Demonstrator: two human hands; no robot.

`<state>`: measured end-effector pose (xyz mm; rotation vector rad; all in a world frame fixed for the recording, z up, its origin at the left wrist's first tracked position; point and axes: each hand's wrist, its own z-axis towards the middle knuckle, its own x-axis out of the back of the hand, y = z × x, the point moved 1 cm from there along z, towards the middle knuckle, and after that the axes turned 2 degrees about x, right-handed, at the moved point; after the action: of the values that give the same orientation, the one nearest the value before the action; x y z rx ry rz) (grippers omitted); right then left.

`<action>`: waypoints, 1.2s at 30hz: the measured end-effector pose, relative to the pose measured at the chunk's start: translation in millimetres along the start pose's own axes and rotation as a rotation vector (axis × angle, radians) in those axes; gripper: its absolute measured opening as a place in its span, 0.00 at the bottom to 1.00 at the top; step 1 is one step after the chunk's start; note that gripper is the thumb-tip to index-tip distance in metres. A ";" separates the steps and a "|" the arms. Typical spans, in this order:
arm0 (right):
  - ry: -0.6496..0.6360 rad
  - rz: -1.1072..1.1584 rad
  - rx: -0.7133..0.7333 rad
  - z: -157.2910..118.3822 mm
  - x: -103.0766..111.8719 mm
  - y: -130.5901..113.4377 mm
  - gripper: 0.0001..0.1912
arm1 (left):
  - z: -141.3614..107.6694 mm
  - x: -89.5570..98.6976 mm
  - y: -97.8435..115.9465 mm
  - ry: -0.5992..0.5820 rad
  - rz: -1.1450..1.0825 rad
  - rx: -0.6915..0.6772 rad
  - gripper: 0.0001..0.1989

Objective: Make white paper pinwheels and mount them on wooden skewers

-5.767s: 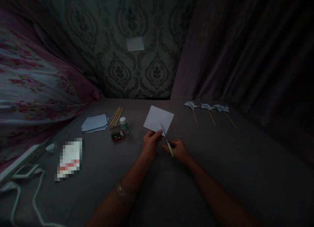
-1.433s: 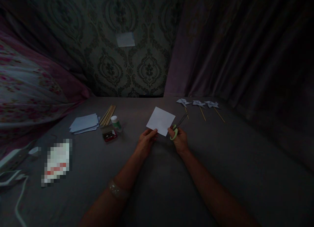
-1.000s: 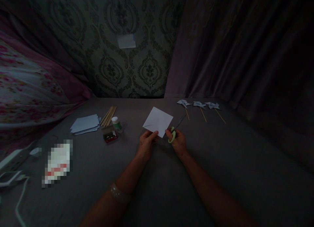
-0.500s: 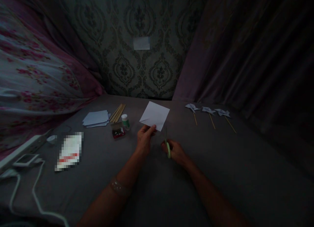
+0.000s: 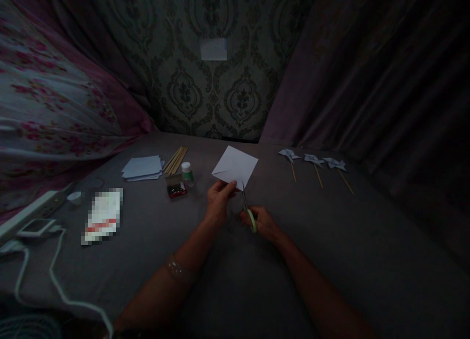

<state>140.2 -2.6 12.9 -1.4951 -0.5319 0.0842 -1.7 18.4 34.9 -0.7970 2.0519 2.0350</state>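
Observation:
My left hand (image 5: pixel 219 197) pinches the near edge of a square white sheet of paper (image 5: pixel 237 165), thumb on top. A slit or crease runs in from the sheet's left corner. My right hand (image 5: pixel 262 221) is closed on a pair of scissors (image 5: pixel 251 216) with light green handles. The blades point away from me and meet the sheet's near corner, just right of my left thumb. Whether the paper lies between the blades is hard to make out in the dim light.
On the left are a stack of white paper (image 5: pixel 142 168), several wooden sticks (image 5: pixel 176 160), a white-capped bottle (image 5: pixel 187 173) and a small open box (image 5: pixel 176 188). Three paper pinwheels (image 5: pixel 314 160) on sticks lie at right. A power strip (image 5: pixel 36 212) with white cables lies far left.
The scissors have tilted left and come up to the near corner of the paper, where before they stood apart from it. My left hand keeps its pinch. The whole view has shifted slightly.

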 end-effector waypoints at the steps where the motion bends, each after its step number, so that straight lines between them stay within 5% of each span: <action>1: 0.002 0.007 -0.006 0.2 -0.1 0.1 0.21 | 0.2 0.1 -0.2 0.002 -0.001 -0.001 0.13; 36: 0.070 -0.065 -0.070 2.3 1.6 -3.3 0.24 | 1.4 -1.2 -1.0 0.006 -0.011 -0.007 0.13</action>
<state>139.8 -0.2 16.5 -1.5415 -0.5308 -0.0376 -0.6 20.1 34.5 -0.8150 2.0406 2.0373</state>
